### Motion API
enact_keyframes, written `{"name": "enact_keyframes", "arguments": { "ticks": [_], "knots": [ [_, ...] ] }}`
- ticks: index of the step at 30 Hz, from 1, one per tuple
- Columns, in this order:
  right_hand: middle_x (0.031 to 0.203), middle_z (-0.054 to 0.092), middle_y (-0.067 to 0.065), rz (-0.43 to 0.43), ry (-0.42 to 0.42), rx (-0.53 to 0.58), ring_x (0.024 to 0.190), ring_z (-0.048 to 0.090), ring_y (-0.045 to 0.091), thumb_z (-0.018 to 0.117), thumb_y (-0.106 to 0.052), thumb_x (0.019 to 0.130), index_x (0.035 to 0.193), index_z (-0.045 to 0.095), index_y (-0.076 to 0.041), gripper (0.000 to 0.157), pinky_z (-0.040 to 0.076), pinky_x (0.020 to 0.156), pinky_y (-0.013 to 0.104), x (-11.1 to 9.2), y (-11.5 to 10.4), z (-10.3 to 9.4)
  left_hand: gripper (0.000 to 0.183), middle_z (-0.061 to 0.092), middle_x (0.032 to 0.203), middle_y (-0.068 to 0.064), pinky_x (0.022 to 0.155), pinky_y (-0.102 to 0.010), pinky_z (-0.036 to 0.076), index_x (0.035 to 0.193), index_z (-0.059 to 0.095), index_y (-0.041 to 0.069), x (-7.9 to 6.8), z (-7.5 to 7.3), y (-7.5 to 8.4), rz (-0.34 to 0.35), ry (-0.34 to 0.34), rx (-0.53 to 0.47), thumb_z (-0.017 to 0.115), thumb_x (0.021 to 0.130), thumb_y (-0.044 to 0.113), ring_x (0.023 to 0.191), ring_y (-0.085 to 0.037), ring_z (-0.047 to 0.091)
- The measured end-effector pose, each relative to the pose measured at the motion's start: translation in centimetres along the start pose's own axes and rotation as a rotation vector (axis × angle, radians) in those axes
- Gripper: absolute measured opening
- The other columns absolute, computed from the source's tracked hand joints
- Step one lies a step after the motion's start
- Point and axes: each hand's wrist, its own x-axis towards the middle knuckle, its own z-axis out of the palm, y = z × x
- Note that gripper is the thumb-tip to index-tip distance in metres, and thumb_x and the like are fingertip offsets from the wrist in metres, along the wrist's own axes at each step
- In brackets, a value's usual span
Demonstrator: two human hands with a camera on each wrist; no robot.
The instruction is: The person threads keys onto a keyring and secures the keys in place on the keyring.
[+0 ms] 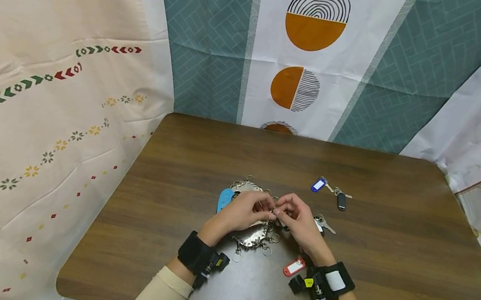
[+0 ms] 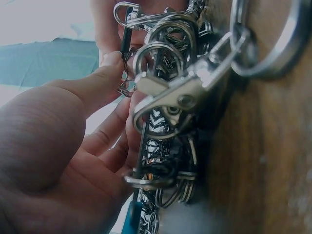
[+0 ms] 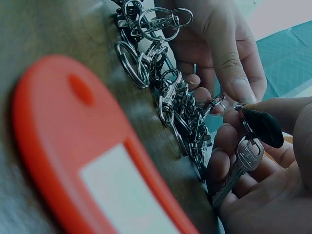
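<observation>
Both hands meet over a pile of silver swivel clasps and split rings [image 3: 183, 114]. My left hand [image 1: 247, 211] pinches a small metal ring [image 3: 224, 102] between thumb and fingers. My right hand [image 1: 298, 222] holds a key ring with a silver key [image 3: 248, 156] and a dark oval tag [image 3: 263, 127] hanging from it, its fingertips right at the left thumb. Under the hands lies a shiny silver plate [image 1: 250, 237] with clasps and rings along its edge. A light blue tag [image 1: 224, 199] sits at the plate's left side, partly behind the left hand.
A red key tag [image 1: 295, 267] with a white label lies by the right wrist. Loose keys [image 1: 325, 224] are just beyond the right hand. Farther back on the wooden table [image 1: 395, 233] are a dark blue tag [image 1: 318, 184] and a black tag [image 1: 341, 201] with keys.
</observation>
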Motion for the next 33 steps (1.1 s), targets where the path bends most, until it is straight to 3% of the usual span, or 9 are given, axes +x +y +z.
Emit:
{"name": "enact_keyframes", "arguments": {
  "ticks": [12,18,33],
  "knots": [
    [0.094,0.066,0.024,-0.001,-0.013,-0.024,0.076,0.058,0.026,0.063,-0.003,0.101,0.115,0.059,0.000,0.015,0.047,0.064,0.024,-0.09,0.40,-0.02,0.017,0.068,0.088,0.006,0.070,-0.023,0.054,0.104,0.070,0.022,-0.08,0.03,-0.06,-0.018,-0.003,-0.005,0.071,0.097,0.037,0.078,-0.005,0.062],
    [0.094,0.064,0.024,-0.007,-0.023,0.003,0.078,0.062,0.031,0.061,-0.001,0.101,0.113,0.059,0.001,0.012,0.055,0.067,0.028,-0.16,0.36,0.02,0.016,0.068,0.088,0.007,0.069,-0.022,0.053,0.102,0.071,0.022,-0.11,-0.05,-0.07,-0.010,0.005,0.002,0.070,0.097,0.038,0.077,-0.004,0.062],
    [0.090,0.064,0.021,-0.011,-0.012,0.015,0.074,0.060,0.031,0.063,-0.003,0.101,0.106,0.062,0.003,0.008,0.053,0.063,0.027,-0.15,-0.02,0.02,0.017,0.069,0.087,0.008,0.070,-0.023,0.054,0.097,0.070,0.022,-0.01,0.11,-0.13,-0.032,0.005,0.010,0.071,0.096,0.039,0.076,-0.003,0.062]
  ]
}}
